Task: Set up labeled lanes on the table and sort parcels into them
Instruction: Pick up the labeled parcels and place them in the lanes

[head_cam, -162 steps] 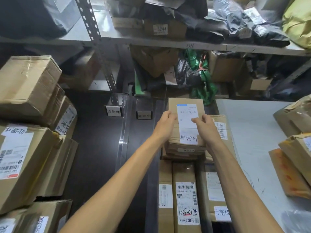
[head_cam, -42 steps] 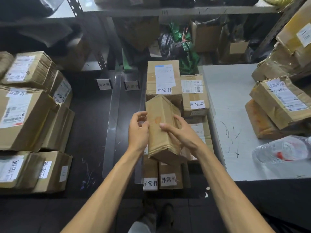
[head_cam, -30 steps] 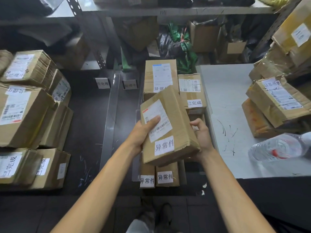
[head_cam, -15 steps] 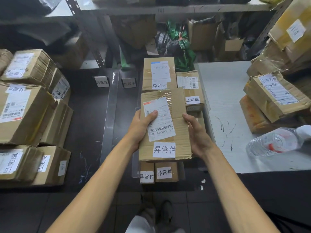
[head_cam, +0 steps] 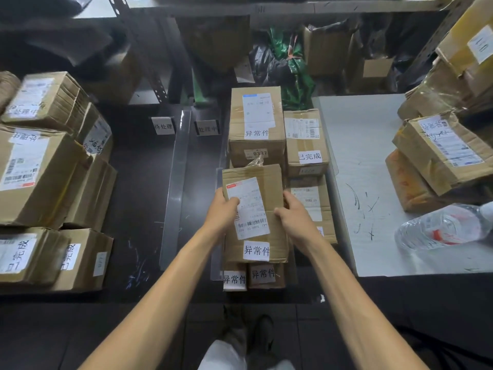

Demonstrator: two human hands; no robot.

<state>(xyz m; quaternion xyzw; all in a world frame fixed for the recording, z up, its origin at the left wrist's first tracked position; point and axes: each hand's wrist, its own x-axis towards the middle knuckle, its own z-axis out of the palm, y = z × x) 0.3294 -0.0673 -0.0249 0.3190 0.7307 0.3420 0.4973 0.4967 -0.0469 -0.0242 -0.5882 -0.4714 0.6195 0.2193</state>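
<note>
Parcel (head_cam: 254, 206) marked 异常件 is down now. It lies flat, label up, over the two near 异常件 parcels (head_cam: 264, 275) in the lane right of the clear divider (head_cam: 176, 188). It looks seated, but contact can't be confirmed. Its far edge is just short of the far 异常件 parcel (head_cam: 256, 124) tagged 0337.

Diff: 0.5 s ago it was held up off the stack. At 1.0 s ago it was tilted, and at 1.4 s ago it stood on edge with a plain side showing.

Left hand (head_cam: 222, 209) grips the left edge with its thumb on the shipping label. Right hand (head_cam: 296, 214) grips the right edge with its thumb on top. Both hands still hold the parcel, same sides as 0.5 s ago.

No change elsewhere:
- 已完成 parcel (head_cam: 305, 142) sits just right of the far one.
- Lane tags 待处理 (head_cam: 163, 126) and 处理中 (head_cam: 207, 127) stand at the far end.
- Left stacks (head_cam: 40, 169) are as before.
- Water bottle (head_cam: 442, 228) lies on the white table (head_cam: 360, 156), right.
</note>
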